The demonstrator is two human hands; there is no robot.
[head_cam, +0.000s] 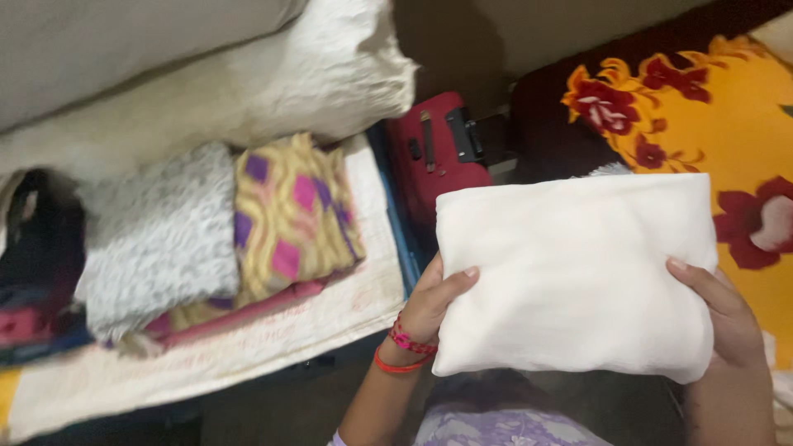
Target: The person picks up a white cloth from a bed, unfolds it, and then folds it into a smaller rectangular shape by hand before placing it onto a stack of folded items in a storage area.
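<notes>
A folded white cloth is held flat in front of me by both hands. My left hand grips its left edge, thumb on top, with red thread bands on the wrist. My right hand grips its right edge, thumb laid over the cloth. To the left lies a row of folded clothes: a yellow cloth with purple and pink diamonds and a grey-white speckled cloth.
The folded clothes rest on a pale sheet over a blue-edged surface. A white pillow lies behind them. A red suitcase stands in the middle. A yellow blanket with red flowers is at the right. Dark clothes sit at far left.
</notes>
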